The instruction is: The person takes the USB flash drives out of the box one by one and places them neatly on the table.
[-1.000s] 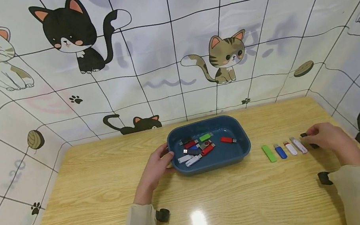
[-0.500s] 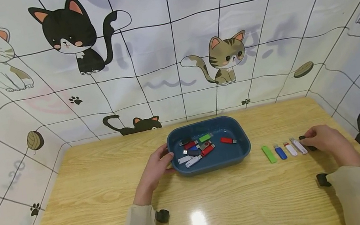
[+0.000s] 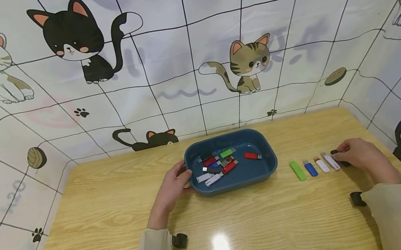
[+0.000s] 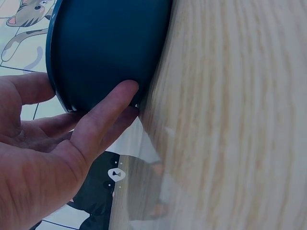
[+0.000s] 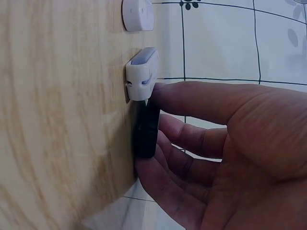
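In the head view a dark blue plastic tray [image 3: 250, 181] stands on the table with several USB sticks lying in it. My left hand [image 3: 170, 193] holds the tray's left end, with fingers and thumb against its outer wall [image 4: 110, 48] in the left wrist view. To the right, my right hand [image 3: 360, 155] pinches a black USB stick [image 5: 147, 134] at the table surface. It lies close beside a white USB stick [image 5: 140, 76], at the right end of a row. Along that row are a green stick [image 3: 297, 171], a blue stick [image 3: 310, 169] and a red-and-white stick [image 3: 322, 165].
Inside the tray are a red stick [image 3: 252, 156] apart on the right, a green one [image 3: 226, 153], and white, black and other red ones grouped on the left. A cat-print cloth wall [image 3: 178, 115] borders the wooden table [image 3: 266, 225] at the back and sides.
My right hand has shifted slightly left, bringing the black USB stick closer to the white one. My left hand stays on the tray. The head view has swung slightly.
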Demonstrator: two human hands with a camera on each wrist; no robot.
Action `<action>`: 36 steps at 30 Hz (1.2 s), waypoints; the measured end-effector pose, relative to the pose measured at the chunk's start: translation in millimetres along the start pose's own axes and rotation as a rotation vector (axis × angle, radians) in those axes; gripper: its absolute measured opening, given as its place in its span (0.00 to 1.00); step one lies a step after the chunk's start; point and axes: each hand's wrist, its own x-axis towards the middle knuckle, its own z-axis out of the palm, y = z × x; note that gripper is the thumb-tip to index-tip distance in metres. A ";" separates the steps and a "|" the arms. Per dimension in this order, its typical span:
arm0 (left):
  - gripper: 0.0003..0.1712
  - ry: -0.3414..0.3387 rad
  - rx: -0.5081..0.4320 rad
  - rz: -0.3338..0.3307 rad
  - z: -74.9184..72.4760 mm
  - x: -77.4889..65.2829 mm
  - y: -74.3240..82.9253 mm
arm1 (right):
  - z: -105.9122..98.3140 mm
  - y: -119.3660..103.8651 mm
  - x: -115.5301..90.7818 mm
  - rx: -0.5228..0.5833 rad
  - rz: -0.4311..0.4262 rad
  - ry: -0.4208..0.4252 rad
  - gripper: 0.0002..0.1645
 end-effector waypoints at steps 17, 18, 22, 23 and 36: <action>0.28 -0.005 0.006 0.009 -0.8 -0.3 -3.6 | -7.0 -14.2 -13.9 -0.062 -0.049 0.124 0.33; 0.29 -0.003 0.006 0.008 -0.5 -0.1 -3.7 | -8.8 -16.7 -16.5 -0.058 -0.057 0.138 0.34; 0.28 0.002 -0.002 0.003 0.7 1.3 -4.0 | -15.0 -29.9 -28.0 -0.030 -0.104 0.193 0.38; 0.28 0.000 -0.007 0.003 1.0 1.4 -4.0 | -15.4 -34.5 -30.4 -0.024 -0.122 0.209 0.38; 0.28 -0.006 -0.025 0.009 1.6 1.1 -3.3 | 15.3 -132.9 -46.4 -0.022 -0.435 0.350 0.20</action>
